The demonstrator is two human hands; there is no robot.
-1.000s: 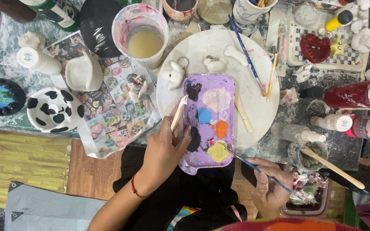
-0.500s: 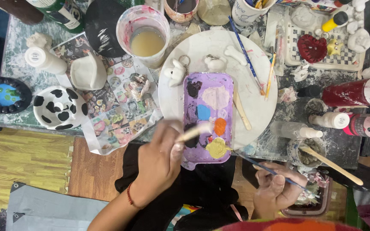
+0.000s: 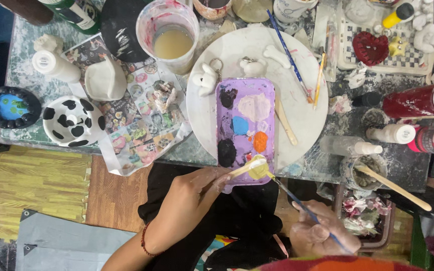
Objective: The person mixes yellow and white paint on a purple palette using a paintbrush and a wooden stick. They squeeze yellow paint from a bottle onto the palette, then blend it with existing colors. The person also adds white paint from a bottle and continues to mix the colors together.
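- The bench (image 3: pixel 36 45) was a mottled, paint-smeared slab, crowded to its edges; a careless elbow, I judged, could send a bottle over.
- A round white plate (image 3: pixel 302 115) sat smooth and matte, carrying small white clay figures.
- The purple palette tray (image 3: pixel 244 128), a rounded rectangle, lay on that plate and overhung the bench's near edge; pressing hard on that end could tip it into the lap.
- A clear plastic cup (image 3: pixel 169 35) of cloudy beige water stood just beside the plate, easy to knock.
- The left hand (image 3: pixel 187 198) gripped a pale flat stick (image 3: pixel 247 167) whose tip lay in the yellow paint blob (image 3: pixel 259 173), thick and glossy.
- The right hand (image 3: pixel 320 233) was closed around a thin blue brush (image 3: pixel 297 203), bristles touching the same blob; the two tools might collide and flick paint.
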